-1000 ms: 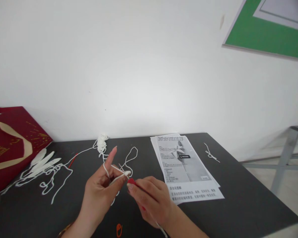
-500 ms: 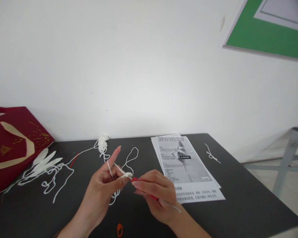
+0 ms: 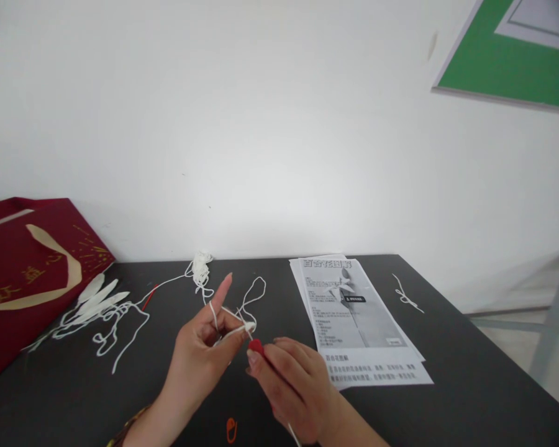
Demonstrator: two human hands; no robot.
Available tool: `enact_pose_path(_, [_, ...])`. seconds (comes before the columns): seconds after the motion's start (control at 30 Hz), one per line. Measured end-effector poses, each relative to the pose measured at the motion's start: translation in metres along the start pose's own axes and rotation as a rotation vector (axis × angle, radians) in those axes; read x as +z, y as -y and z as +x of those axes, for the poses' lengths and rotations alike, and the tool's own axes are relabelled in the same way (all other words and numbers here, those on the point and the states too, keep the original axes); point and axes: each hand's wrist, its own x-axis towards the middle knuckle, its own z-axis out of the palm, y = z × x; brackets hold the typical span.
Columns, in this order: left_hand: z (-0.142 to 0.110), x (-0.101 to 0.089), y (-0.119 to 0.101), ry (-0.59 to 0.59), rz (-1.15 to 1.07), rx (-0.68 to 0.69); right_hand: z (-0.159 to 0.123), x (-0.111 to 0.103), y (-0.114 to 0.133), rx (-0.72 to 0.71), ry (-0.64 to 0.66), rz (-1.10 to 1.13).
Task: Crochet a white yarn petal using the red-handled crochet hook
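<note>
My left hand (image 3: pixel 205 346) pinches a small piece of white crochet work (image 3: pixel 248 326) between thumb and fingers. Its index finger points up, with white yarn (image 3: pixel 213 312) looped round it. A crochet hook with a red handle (image 3: pixel 256 346) is gripped in my right hand (image 3: pixel 292 380), its thin shaft meeting the crochet piece. The hook's tip is too small to make out. A pale strand hangs below the right hand. Behind the left hand, the yarn runs back to a white yarn bundle (image 3: pixel 200 268) close to the wall.
Printed pattern sheets (image 3: pixel 377 366) lie to the right, with a short knotted yarn piece (image 3: pixel 406 298) beyond. White crocheted petals (image 3: pixel 100 301) with trailing yarn and a thin red stick (image 3: pixel 149 297) lie left, beside a dark red bag (image 3: pixel 32 273). An orange stitch marker (image 3: pixel 231 429) sits at the front.
My right hand has turned and drawn slightly down, so the red handle now slants more steeply away from the crochet piece. The view has shifted slightly, moving the scene to the right.
</note>
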Motion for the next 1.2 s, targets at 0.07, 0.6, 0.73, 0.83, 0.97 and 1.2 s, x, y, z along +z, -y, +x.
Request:
enact_pose_path(0.07, [0.000,0.001,0.000,-0.011,0.075,0.026,0.001,0.000,-0.001,0.056,-0.003,0.077])
enact_pose_path(0.6, [0.012,-0.006,0.003,0.102,0.107,-0.072,0.011,-0.019,-0.004,0.292,-0.035,0.294])
enact_pose_path(0.73, [0.012,-0.008,-0.002,0.186,0.107,-0.127,0.013,-0.025,-0.008,0.444,-0.079,0.430])
enact_pose_path(0.83, [0.012,-0.010,-0.005,0.248,0.122,-0.171,0.013,-0.028,-0.011,0.547,-0.086,0.497])
enact_pose_path(0.97, [0.012,-0.014,-0.006,0.354,0.081,-0.242,0.009,-0.030,-0.016,0.707,-0.056,0.616])
enact_pose_path(1.2, [0.017,-0.024,-0.006,0.638,0.140,-0.426,0.005,-0.035,-0.021,0.893,-0.010,0.909])
